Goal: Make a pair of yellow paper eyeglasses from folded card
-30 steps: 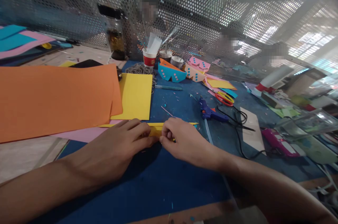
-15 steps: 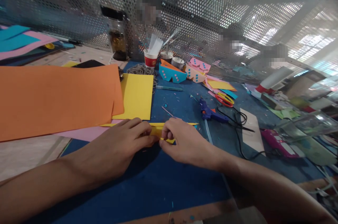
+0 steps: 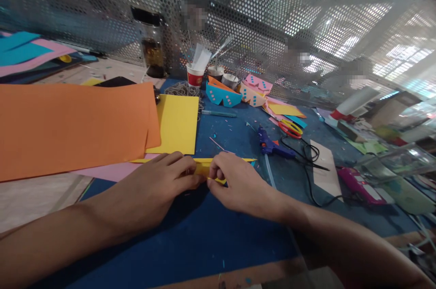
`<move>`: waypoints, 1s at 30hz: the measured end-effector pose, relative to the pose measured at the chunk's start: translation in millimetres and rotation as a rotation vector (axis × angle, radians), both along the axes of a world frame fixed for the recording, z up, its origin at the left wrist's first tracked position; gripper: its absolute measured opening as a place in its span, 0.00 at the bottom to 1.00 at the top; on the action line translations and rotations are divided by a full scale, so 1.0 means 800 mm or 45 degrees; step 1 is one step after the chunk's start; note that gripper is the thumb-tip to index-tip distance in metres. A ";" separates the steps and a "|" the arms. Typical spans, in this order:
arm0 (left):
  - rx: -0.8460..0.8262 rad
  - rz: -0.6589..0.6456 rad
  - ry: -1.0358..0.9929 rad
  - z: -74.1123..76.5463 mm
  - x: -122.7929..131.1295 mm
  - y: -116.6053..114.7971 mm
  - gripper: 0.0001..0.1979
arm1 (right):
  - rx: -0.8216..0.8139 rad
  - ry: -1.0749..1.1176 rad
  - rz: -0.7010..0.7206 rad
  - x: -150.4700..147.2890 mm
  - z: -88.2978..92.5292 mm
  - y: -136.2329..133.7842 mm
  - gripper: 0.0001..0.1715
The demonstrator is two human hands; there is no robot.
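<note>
Both hands pinch a narrow piece of folded yellow paper (image 3: pixel 202 168) over the blue mat. My left hand (image 3: pixel 166 175) is closed on its left part, thumb in front and fingers behind. My right hand (image 3: pixel 235 180) grips it just to the right, fingers curled and the thumb close to the left one. Thin yellow ends stick out past both hands. The fold between the thumbs shows only in part; the rest is hidden behind my fingers. Just beyond my left hand lies a flat yellow sheet (image 3: pixel 179 121), with a pink sheet (image 3: pixel 105 169) beside my wrist.
Large orange sheets (image 3: pixel 75 130) cover the left. Paper glasses-shaped pieces, the front one blue (image 3: pixel 223 95), stand at the back near a red-and-white cup (image 3: pixel 195 75). To the right lie a blue glue gun (image 3: pixel 272 144) with its cord, scissors (image 3: pixel 290 128) and a magenta power strip (image 3: pixel 363 185).
Almost nothing differs. Both hands stay closed on the yellow paper in the same place, and the whole view has shifted very slightly.
</note>
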State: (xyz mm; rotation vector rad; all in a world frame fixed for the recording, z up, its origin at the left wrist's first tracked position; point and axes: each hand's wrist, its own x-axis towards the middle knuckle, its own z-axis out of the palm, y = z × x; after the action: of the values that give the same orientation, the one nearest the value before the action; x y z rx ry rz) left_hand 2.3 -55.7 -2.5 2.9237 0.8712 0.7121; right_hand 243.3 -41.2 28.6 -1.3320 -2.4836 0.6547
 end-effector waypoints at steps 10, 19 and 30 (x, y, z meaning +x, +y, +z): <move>0.018 -0.003 -0.001 0.003 0.001 -0.001 0.25 | 0.014 0.025 0.010 0.001 -0.005 0.003 0.08; -0.022 0.004 -0.010 0.001 0.001 -0.002 0.23 | -0.193 0.134 -0.019 0.006 0.002 0.008 0.06; -0.024 0.008 0.011 -0.003 -0.001 0.000 0.24 | -0.116 0.094 0.022 0.004 -0.001 0.009 0.09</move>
State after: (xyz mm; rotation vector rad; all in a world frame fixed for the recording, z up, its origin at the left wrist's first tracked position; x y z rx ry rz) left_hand 1.3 -55.8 -5.1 2.9114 0.8830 0.6885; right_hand 246.4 -33.7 27.5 -1.2939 -2.4361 0.8152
